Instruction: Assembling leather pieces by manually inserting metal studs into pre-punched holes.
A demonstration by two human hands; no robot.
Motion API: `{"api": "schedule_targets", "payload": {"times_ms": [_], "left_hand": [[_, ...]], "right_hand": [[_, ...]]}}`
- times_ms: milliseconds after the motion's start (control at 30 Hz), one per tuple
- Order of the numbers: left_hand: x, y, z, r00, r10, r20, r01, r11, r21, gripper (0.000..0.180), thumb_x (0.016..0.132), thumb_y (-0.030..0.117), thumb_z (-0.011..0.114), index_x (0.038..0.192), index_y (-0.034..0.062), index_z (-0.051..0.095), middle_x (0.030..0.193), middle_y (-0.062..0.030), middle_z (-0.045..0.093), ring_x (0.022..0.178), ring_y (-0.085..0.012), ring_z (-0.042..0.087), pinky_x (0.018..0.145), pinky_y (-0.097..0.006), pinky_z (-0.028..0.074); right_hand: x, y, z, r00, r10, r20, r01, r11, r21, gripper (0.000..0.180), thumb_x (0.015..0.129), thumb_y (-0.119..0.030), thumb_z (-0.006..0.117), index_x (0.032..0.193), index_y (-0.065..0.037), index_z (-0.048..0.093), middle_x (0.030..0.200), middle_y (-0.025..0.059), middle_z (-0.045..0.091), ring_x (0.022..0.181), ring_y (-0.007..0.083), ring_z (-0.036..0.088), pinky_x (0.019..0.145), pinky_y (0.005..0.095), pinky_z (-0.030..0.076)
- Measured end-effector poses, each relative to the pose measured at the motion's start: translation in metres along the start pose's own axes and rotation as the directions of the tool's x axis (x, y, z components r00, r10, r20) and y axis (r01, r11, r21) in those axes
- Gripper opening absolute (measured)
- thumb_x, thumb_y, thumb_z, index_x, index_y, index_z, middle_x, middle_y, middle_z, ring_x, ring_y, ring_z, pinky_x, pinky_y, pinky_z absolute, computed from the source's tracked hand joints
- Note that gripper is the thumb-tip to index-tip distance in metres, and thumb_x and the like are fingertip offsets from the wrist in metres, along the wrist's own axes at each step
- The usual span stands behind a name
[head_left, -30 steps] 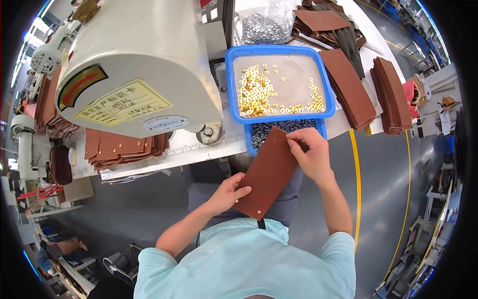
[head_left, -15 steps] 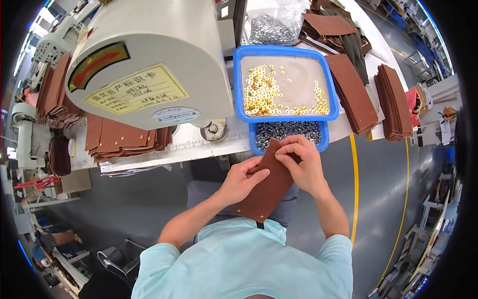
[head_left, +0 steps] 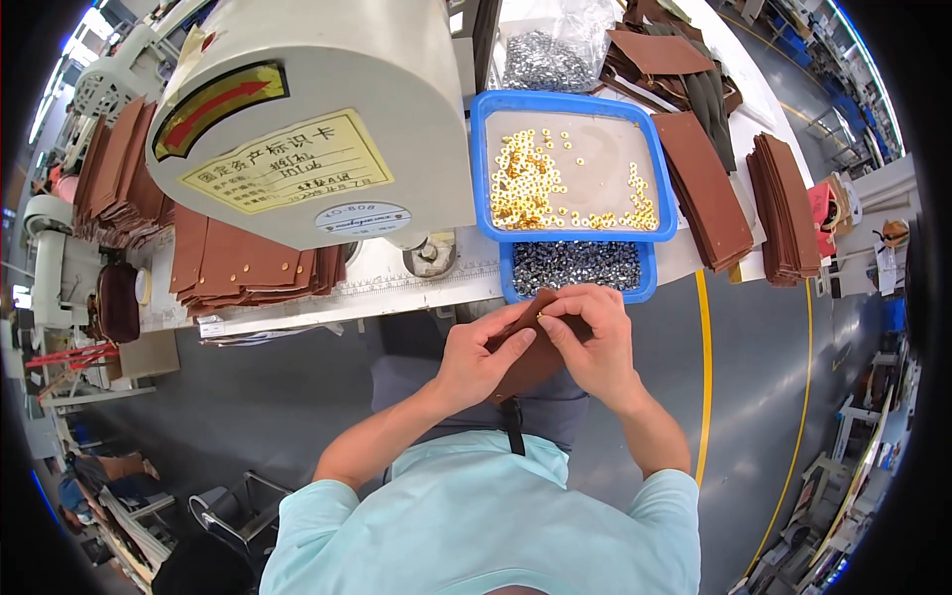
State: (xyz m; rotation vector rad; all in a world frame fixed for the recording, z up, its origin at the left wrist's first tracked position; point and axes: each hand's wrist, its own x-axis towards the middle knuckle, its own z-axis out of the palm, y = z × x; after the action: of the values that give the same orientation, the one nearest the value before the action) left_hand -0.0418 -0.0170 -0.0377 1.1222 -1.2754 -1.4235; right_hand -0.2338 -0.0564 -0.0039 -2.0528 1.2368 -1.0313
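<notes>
We hold the brown piece [head_left: 535, 369] before our lap, below the front of the table, and it is bent. Our left hand [head_left: 474, 359] has thumb and fingers clamped on its left edge. Our right hand [head_left: 601, 345] pinches near its top corner, thumb and forefinger close together at a small gold part [head_left: 540, 315]; whether they grip this part, we cannot tell. Just beyond is the lower blue tray [head_left: 647, 286] with dark metal pieces [head_left: 575, 266]. Farther, the upper blue tray [head_left: 585, 236] bears gold rings [head_left: 523, 183]. Behind it lies a clear bag [head_left: 557, 58].
</notes>
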Motion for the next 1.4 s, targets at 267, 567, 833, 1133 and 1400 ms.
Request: {"api": "schedule_targets", "payload": {"times_ms": [267,567,833,1133,1400], "left_hand": [[-0.004,0.004,-0.002,0.998,-0.005,-0.056,0.011,0.994,0.111,0.034,0.098,0.014,0.071,0.131,0.0039,0.069,0.118,-0.0079,0.077,0.102,-0.0104,0.070,0.090,-0.028,0.056],[-0.002,0.002,-0.017,0.997,-0.042,-0.057,0.047,0.995,0.083,0.027,0.094,0.014,0.077,0.118,0.0015,0.075,0.108,-0.0065,0.078,0.094,-0.0102,0.072,0.085,-0.027,0.057],[-0.004,0.006,-0.013,0.994,0.033,-0.105,-0.029,0.999,0.043,0.018,0.092,0.007,0.077,0.108,0.0013,0.072,0.102,-0.0063,0.078,0.089,-0.0118,0.072,0.081,-0.027,0.058],[-0.003,-0.001,-0.020,0.894,0.435,0.104,-0.448,0.862,0.239,0.023,0.081,-0.012,0.075,0.096,0.0028,0.066,0.096,-0.0163,0.078,0.080,-0.0249,0.077,0.070,-0.030,0.060],[-0.002,-0.010,-0.020,0.881,0.466,0.078,-0.470,0.847,0.249,0.022,0.082,-0.004,0.079,0.092,0.0040,0.062,0.097,-0.0090,0.079,0.075,-0.0185,0.075,0.064,-0.029,0.060]], "right_hand": [[-0.012,0.000,0.014,0.983,0.167,-0.073,-0.154,0.976,0.150,0.028,0.078,-0.010,0.085,0.104,-0.010,0.074,0.085,0.0019,0.075,0.085,0.0188,0.069,0.084,0.0345,0.047],[0.011,0.035,-0.004,0.970,0.222,0.098,-0.231,0.968,0.094,0.016,0.092,-0.006,0.072,0.107,-0.001,0.076,0.098,0.0093,0.075,0.081,0.0189,0.072,0.073,0.0310,0.057],[0.031,0.062,0.009,0.998,0.029,0.048,-0.010,0.937,-0.350,0.014,0.088,-0.008,0.073,0.101,-0.004,0.075,0.087,0.0123,0.066,0.079,0.0334,0.068,0.072,0.0426,0.056],[0.036,0.061,0.010,0.995,0.076,0.067,-0.043,0.915,-0.400,0.005,0.089,-0.009,0.070,0.090,-0.004,0.071,0.086,0.0138,0.066,0.080,0.0348,0.068,0.071,0.0457,0.055],[0.032,0.047,0.008,0.996,-0.070,-0.057,0.041,0.912,-0.408,0.008,0.085,-0.005,0.073,0.091,-0.004,0.068,0.088,0.0106,0.069,0.080,0.0312,0.067,0.072,0.0426,0.055]]}}
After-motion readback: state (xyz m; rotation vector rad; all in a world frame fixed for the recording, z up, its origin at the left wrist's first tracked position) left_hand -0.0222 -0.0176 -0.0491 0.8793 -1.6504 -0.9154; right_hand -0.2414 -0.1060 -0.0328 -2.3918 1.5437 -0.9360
